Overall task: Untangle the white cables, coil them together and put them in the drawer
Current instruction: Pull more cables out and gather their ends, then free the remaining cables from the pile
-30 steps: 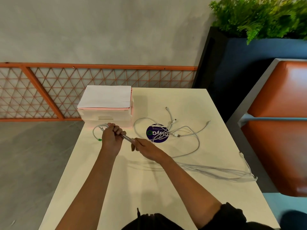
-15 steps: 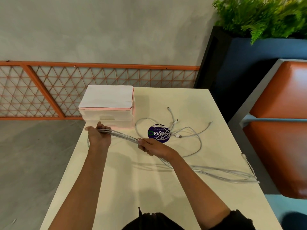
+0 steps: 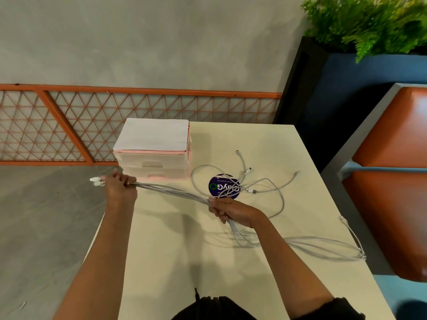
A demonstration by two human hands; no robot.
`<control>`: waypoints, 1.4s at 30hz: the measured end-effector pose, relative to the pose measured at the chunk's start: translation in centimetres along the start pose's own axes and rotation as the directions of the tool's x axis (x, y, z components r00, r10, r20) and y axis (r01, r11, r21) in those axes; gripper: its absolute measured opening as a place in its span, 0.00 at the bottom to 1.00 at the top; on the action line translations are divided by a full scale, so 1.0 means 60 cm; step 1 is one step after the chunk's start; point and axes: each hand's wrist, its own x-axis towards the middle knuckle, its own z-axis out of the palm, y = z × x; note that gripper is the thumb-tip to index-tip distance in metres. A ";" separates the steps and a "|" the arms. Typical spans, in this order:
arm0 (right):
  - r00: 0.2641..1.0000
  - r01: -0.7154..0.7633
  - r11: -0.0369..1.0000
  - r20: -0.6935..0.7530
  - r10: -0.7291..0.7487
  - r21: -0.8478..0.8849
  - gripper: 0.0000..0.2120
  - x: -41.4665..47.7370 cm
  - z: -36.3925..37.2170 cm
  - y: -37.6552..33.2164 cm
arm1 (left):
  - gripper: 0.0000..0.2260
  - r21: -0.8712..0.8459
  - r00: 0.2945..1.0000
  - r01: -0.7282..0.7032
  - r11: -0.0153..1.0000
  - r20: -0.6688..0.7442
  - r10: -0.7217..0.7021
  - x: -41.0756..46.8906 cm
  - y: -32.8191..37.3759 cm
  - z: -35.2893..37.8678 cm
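A bundle of white cables (image 3: 171, 190) is stretched taut between my two hands above the cream table (image 3: 175, 250). My left hand (image 3: 121, 187) grips one end near the table's left edge, with white plugs sticking out past the fist. My right hand (image 3: 231, 210) is closed around the bundle at mid-table. Behind it the cables trail right in long loops (image 3: 323, 247) to the table's right edge. More loose white cables (image 3: 261, 184) lie tangled over a round purple sticker (image 3: 223, 187). A small pink and clear drawer unit (image 3: 153, 158) stands at the back left, drawers shut.
White paper lies on top of the drawer unit. An orange lattice fence (image 3: 69, 125) runs along the grey wall. Orange padded seats (image 3: 397, 181) stand to the right of the table, with a dark planter of green fern (image 3: 365, 26) behind them.
My left hand has pulled the cable end leftward, out past the table's edge. The bundle between my hands has lengthened and gone taut. My right hand has stayed at mid-table.
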 end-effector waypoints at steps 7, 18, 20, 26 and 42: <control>0.989 -0.145 0.983 0.002 0.146 -0.109 0.19 0.007 -0.003 0.025 | 0.17 0.212 0.994 -0.087 0.973 0.085 0.070 -0.011 -0.017 0.025; 0.876 -0.244 0.727 -0.467 -0.118 -0.641 0.17 0.079 -0.005 0.034 | 0.19 0.268 0.974 -0.204 0.941 0.154 0.167 -0.064 -0.050 0.051; 0.862 -0.207 0.777 -0.486 -0.143 -0.595 0.18 0.080 -0.006 0.034 | 0.19 0.280 0.971 -0.216 0.935 0.165 0.175 -0.064 -0.048 0.050; 0.845 -0.507 0.301 -0.535 -0.016 -0.808 0.20 0.095 -0.041 0.056 | 0.19 0.286 0.968 -0.232 0.930 0.162 0.192 -0.058 -0.043 0.045; 0.849 -0.492 0.501 -0.519 0.098 -0.712 0.13 0.064 -0.117 -0.033 | 0.18 0.330 0.979 -0.152 0.932 0.182 0.095 -0.063 -0.055 0.046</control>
